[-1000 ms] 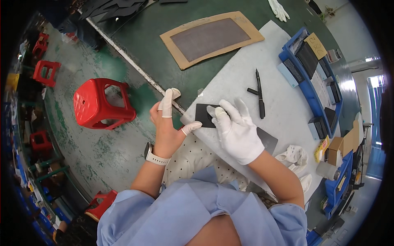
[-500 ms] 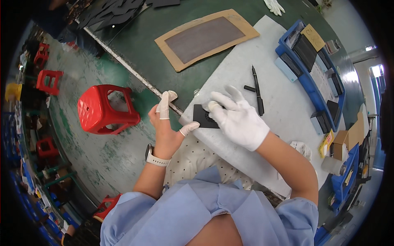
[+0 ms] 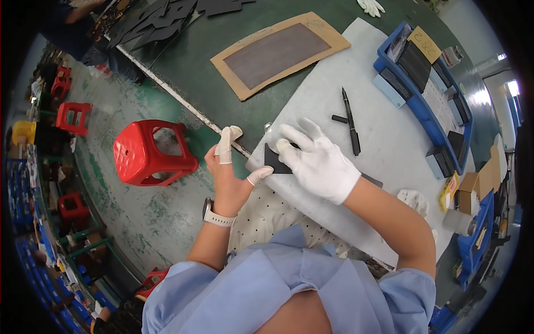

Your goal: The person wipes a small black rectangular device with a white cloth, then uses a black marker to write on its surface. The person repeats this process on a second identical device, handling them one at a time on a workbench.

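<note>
A small flat black piece (image 3: 273, 161) lies near the left edge of the pale sheet (image 3: 317, 103) on the table. My left hand (image 3: 231, 170) wears light finger covers on its thumb and some fingers. Its thumb tip presses the near left corner of the piece, while the other fingers stretch away, apart from the thumb. In a white glove, my right hand (image 3: 320, 164) bends over the piece with thumb and forefinger pinched together against it. Whatever sits in that pinch is hidden by the glove. Part of the piece lies under the right hand.
Beyond the hands lie a black pen (image 3: 350, 119) with its cap (image 3: 339, 118) and a cardboard sheet with a dark panel (image 3: 275, 55). A blue tray (image 3: 466, 142) with dark boxes stands at right, a red stool (image 3: 133, 153) on the floor at left. Someone sits far left.
My right hand has shifted slightly left over the black piece, covering its middle, where a round dark mark showed before. The left thumb remains at the corner. The whole view has tilted slightly.
</note>
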A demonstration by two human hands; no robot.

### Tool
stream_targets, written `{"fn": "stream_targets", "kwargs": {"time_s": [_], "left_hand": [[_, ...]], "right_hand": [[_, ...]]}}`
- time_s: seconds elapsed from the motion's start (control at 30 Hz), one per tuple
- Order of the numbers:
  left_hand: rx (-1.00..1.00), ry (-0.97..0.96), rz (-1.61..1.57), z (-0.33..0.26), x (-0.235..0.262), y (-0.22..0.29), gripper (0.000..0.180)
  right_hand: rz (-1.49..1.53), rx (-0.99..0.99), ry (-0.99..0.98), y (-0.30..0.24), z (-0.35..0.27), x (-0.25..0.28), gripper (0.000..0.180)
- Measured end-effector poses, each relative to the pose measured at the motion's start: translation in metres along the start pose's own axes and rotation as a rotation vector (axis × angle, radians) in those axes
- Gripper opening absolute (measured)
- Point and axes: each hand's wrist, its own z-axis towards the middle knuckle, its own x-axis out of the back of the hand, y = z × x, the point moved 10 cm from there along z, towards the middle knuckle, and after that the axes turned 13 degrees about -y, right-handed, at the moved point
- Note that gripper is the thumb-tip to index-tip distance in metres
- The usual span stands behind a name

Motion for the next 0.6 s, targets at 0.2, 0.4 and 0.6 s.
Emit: {"fn": "stream_targets", "kwargs": {"time_s": [0.2,0.4,0.6], "left_hand": [[0.003,-0.005,-0.167,-0.012,0.003,-0.013,0.086],[0.004,-0.019,-0.262,-0.024,0.008,-0.025,0.067],[-0.099,-0.170,-0.267,-0.015,0.000,-0.002,0.075]], "right_hand": [[0.062,-0.057,0.033,-0.006,-0.002,-0.013,0.024],[0.254,-0.076,0.006,-0.011,-0.016,-0.028,0.026],[0.121,0.033,-0.018,-0.022,-0.021,-0.036,0.026]]}}
